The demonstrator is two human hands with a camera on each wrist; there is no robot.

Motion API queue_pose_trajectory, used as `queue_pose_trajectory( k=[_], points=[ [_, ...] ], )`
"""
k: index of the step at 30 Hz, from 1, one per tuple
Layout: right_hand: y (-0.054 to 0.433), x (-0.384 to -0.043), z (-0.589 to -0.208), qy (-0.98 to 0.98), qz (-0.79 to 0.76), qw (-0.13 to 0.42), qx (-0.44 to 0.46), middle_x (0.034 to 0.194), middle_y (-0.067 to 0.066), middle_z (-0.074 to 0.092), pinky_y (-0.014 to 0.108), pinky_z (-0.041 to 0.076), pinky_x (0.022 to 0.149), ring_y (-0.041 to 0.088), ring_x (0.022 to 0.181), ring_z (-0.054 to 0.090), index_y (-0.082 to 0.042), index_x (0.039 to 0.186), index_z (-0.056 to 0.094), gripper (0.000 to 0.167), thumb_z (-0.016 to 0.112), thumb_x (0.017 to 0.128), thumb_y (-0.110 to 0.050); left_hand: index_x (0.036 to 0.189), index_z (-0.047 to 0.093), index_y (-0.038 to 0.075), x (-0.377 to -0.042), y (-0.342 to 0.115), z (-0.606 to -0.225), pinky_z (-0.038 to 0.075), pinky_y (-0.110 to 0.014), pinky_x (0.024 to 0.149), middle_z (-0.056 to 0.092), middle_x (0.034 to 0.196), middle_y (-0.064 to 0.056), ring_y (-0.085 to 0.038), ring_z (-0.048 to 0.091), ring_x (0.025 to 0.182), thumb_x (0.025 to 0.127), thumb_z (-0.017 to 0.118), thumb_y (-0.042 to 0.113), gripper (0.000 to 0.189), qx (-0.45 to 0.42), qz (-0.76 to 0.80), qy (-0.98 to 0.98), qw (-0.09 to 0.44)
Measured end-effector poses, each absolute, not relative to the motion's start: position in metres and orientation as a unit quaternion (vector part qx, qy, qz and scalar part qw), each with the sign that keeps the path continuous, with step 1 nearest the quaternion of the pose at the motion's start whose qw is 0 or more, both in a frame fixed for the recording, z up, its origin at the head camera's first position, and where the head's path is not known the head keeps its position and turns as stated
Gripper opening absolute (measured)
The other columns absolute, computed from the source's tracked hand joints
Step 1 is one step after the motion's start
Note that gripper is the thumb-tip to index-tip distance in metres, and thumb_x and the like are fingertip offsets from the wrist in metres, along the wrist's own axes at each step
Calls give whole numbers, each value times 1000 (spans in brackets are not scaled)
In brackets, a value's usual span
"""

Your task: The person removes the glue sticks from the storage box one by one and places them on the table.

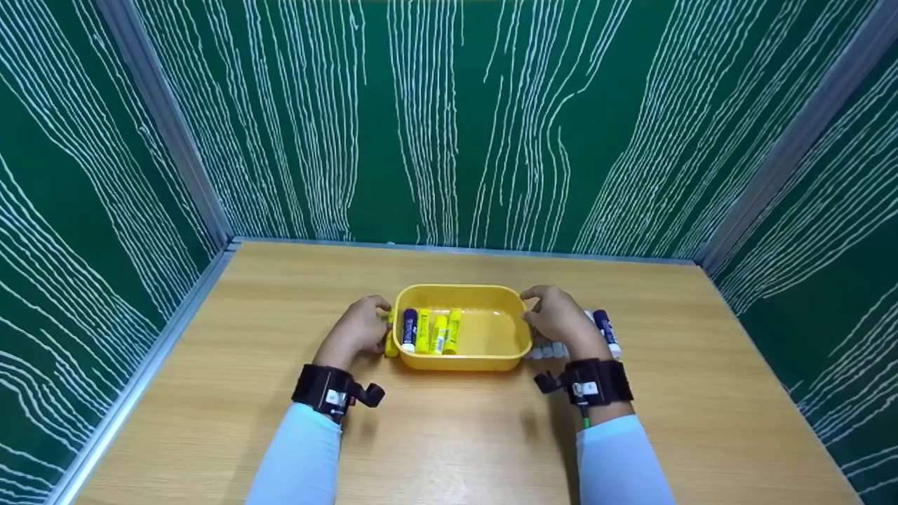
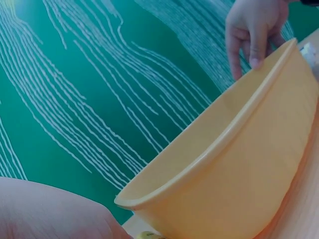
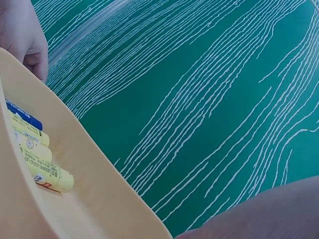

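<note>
A yellow plastic bin (image 1: 463, 361) sits level between my two hands. Inside, on its left half, lie one dark-blue and several yellow glue sticks (image 1: 423, 331), side by side. My left hand (image 1: 359, 326) holds the bin's left end, with another yellow glue stick (image 1: 390, 344) just outside the wall there. At the opposite end, my right hand (image 1: 558, 319) holds the rim with thumb and forefinger. Its thumb and fingers also show at the far rim in the left wrist view. Several white-capped sticks (image 1: 547, 351) lie under that hand, partly hidden.
A dark-blue glue stick with a white cap (image 1: 607, 332) lies right of my right hand. The wooden table (image 1: 449, 435) ends at green walls (image 1: 477, 140) streaked with white lines. Metal posts (image 1: 168, 119) stand at the corners.
</note>
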State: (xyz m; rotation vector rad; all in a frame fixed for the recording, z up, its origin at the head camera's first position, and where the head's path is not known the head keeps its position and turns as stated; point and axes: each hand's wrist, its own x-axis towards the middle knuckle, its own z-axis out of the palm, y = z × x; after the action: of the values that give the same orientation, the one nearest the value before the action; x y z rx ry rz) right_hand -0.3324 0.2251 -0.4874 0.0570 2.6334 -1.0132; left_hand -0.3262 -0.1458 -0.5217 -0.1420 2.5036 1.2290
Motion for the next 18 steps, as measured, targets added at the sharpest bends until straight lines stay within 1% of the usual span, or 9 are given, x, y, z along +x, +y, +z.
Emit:
queue_pose_trajectory(
  k=[6, 10, 12, 16, 18],
  points=[
    [225, -334, -489, 925, -348, 150, 8, 120, 21, 76, 33, 66, 80, 26, 91, 75, -7, 162, 59, 50, 68, 113, -9, 160, 60, 4, -326, -146, -522, 57, -25, 58, 66, 151, -21, -17, 62, 68, 114, 60, 6, 46, -33, 417, 892, 169],
    [225, -334, -489, 925, -349, 153, 14, 121, 20, 76, 33, 66, 79, 26, 92, 75, -8, 163, 58, 50, 67, 113, -10, 160, 60, 4, -327, -146, -523, 57, -25, 59, 66, 152, -21, -17, 64, 70, 113, 61, 6, 46, -32, 414, 894, 170],
    [225, -334, -489, 924, -349, 153, 13, 120, 20, 76, 32, 65, 78, 26, 91, 75, -8, 163, 58, 50, 67, 114, -10, 159, 60, 4, -327, -146, -523, 58, -25, 60, 66, 153, -21, -19, 66, 74, 113, 61, 7, 46, -29, 410, 896, 167],
    [225, -334, -489, 923, -351, 154, 14, 117, 19, 75, 32, 65, 75, 26, 89, 74, -7, 163, 58, 50, 67, 114, -10, 159, 61, 3, -327, -146, -524, 61, -27, 63, 65, 156, -23, -23, 71, 86, 112, 63, 6, 47, -26, 408, 898, 161],
    [225, -334, -489, 923, -352, 155, 15, 117, 19, 75, 32, 65, 76, 26, 89, 74, -8, 162, 59, 49, 67, 114, -10, 159, 60, 3, -327, -145, -524, 61, -27, 63, 65, 155, -22, -23, 71, 87, 112, 63, 6, 47, -30, 410, 897, 164]
  ],
)
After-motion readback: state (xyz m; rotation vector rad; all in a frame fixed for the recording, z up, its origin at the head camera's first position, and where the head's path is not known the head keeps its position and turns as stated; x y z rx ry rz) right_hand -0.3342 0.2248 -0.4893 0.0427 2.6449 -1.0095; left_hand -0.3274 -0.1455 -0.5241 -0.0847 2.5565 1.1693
